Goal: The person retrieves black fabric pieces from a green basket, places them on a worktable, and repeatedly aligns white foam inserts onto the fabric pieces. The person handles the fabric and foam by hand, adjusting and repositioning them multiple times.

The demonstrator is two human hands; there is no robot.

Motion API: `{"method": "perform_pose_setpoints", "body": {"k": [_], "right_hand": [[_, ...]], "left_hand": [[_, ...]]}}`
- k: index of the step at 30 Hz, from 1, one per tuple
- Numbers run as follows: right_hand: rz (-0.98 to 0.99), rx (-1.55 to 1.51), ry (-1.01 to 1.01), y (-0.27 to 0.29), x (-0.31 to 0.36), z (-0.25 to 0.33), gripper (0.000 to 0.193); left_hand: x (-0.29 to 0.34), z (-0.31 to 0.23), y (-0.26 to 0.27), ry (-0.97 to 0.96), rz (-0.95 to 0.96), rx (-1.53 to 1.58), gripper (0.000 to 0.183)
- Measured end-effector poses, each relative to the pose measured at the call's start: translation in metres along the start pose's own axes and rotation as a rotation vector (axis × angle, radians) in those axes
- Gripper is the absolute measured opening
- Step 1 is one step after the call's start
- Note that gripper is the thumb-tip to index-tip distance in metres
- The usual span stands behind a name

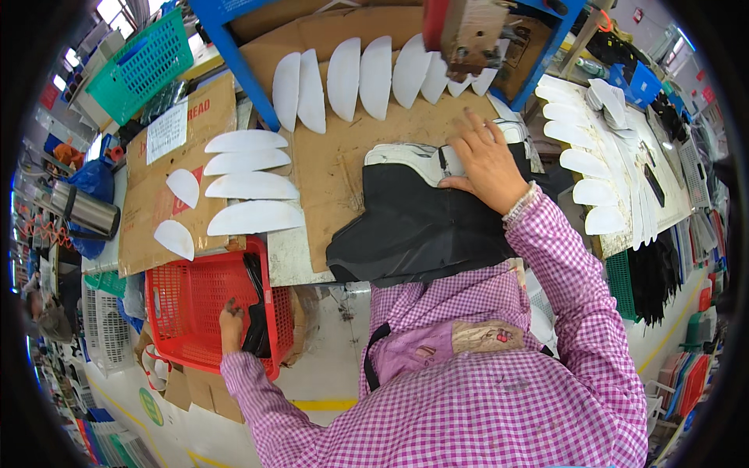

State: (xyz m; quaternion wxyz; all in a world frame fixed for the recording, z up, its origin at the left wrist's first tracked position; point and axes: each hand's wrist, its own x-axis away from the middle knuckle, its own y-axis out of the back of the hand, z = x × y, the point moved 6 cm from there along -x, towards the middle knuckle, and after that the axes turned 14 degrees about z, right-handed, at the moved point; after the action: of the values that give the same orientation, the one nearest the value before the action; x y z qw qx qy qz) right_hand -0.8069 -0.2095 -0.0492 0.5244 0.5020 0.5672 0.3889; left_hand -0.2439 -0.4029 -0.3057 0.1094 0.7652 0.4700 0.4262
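My right hand [485, 162] lies with its fingers spread on white, shaped pieces at the top edge of a black sheet-like workpiece [425, 222]. A white curved piece [413, 161] shows beside the thumb. The black workpiece rests on brown cardboard [331, 168] and hangs over the table's front edge. At the lower left, my left hand [232, 324] is inside a red plastic basket [187, 312], fingers partly extended and nothing visible in them. Folded black pieces [256, 312] lie in the basket just right of that hand.
White half-oval pieces [343, 78] stand in a row behind the cardboard; more [250, 186] lie at left. A machine head [472, 39] hangs overhead within a blue frame [242, 66]. A right-hand table [655, 164] carries more white pieces. A green basket [144, 66] sits far left.
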Motion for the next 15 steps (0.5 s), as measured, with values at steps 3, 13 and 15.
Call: {"method": "perform_pose_setpoints", "body": {"k": [3, 13, 15], "right_hand": [[-0.018, -0.125, 0.041, 0.007, -0.001, -0.001, 0.059], [-0.244, -0.447, 0.057, 0.127, 0.071, -0.006, 0.049], [-0.207, -0.519, 0.032, 0.124, 0.071, -0.013, 0.050]], "left_hand": [[0.073, -0.086, -0.015, -0.293, 0.105, 0.253, 0.041], [0.224, -0.262, -0.222, -0.680, 1.132, 0.234, 0.055], [0.220, -0.273, -0.240, -0.714, 0.978, 0.270, 0.054]]}}
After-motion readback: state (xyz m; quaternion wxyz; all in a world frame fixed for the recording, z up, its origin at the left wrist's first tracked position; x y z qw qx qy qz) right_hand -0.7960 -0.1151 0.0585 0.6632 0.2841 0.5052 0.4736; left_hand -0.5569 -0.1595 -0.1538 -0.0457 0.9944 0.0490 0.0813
